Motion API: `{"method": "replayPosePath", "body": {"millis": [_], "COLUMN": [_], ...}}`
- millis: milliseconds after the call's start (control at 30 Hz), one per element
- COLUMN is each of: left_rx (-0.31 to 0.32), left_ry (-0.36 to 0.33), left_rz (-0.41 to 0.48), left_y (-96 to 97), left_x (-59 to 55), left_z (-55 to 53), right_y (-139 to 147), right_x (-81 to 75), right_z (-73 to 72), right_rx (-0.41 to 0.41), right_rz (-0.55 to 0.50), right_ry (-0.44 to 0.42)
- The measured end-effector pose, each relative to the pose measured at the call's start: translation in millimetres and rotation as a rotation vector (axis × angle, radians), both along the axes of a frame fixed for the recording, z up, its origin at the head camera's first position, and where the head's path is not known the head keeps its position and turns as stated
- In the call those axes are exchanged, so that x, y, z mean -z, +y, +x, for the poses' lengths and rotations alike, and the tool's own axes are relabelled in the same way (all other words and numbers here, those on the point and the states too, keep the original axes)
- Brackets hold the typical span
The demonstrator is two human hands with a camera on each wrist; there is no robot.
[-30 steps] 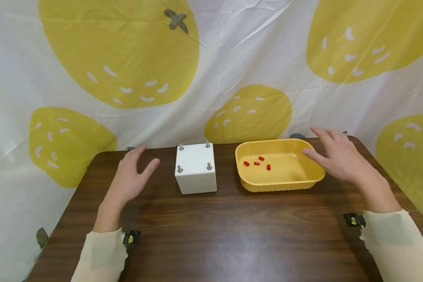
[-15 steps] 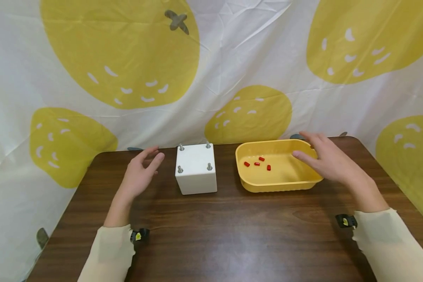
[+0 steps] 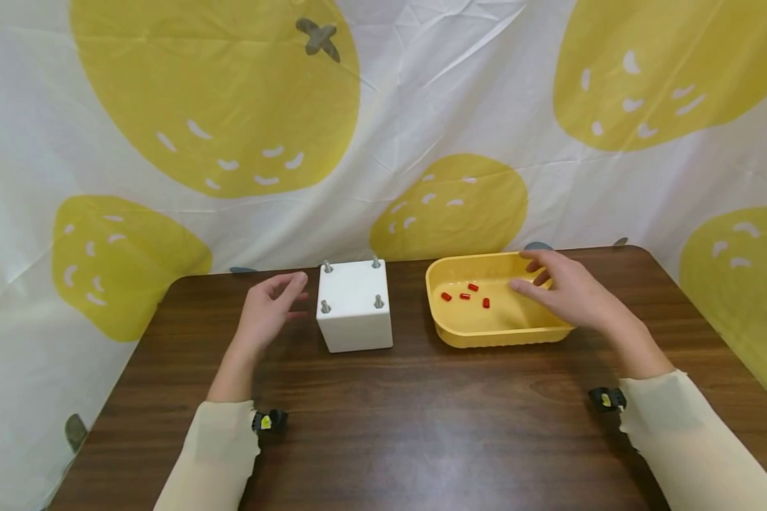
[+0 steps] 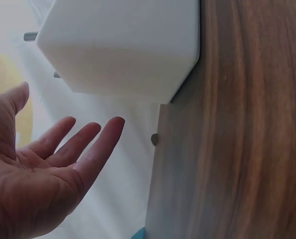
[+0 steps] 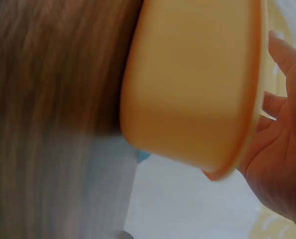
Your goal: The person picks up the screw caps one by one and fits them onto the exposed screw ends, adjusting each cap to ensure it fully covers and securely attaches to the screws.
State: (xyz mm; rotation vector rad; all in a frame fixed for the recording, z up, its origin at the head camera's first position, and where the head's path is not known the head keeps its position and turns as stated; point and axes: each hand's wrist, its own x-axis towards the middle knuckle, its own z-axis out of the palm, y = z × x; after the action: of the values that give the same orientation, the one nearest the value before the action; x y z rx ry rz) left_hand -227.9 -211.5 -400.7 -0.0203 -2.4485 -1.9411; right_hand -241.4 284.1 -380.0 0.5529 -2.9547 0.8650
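A white block (image 3: 354,305) stands on the table with several metal bolts (image 3: 378,301) upright in its top. Just left of it, apart from its side, my left hand (image 3: 263,311) hovers with loosely bent fingers; the left wrist view shows nothing in that palm (image 4: 33,194). To the block's right is a yellow tray (image 3: 505,336), where several small red cylindrical pieces (image 3: 465,296) lie at the left. Over the tray's right end reaches my right hand (image 3: 572,291), fingers relaxed and holding nothing. The right wrist view has it by the tray's rim (image 5: 254,99); contact is unclear.
A dark wooden table (image 3: 422,426) carries everything. Behind its back edge hangs a white cloth (image 3: 262,227) with yellow fruit prints. Small black devices sit at both wrists, by the left cuff (image 3: 270,421) and the right cuff (image 3: 607,399).
My left hand has moved right, closer to the white block, its fingers bending slightly. My right hand has moved left, farther over the tray. Block, tray and red pieces have stayed put.
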Motion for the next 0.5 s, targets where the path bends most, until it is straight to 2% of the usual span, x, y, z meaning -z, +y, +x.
{"method": "replayPosePath", "body": {"millis": [267, 500], "left_rx": [-0.026, -0.042], "left_ry": [-0.059, -0.091], "left_rz": [0.086, 0.114], "left_y": [5.1, 8.2], "left_x": [6.5, 10.1], "left_z": [-5.0, -6.9], "right_y": [-13, -22], "right_x": [13.1, 20.1], "right_z": [-10.2, -17.5], "right_rx": [-0.018, -0.053], "right_rz": [-0.038, -0.067], "right_ry": [0.004, 0.032]}}
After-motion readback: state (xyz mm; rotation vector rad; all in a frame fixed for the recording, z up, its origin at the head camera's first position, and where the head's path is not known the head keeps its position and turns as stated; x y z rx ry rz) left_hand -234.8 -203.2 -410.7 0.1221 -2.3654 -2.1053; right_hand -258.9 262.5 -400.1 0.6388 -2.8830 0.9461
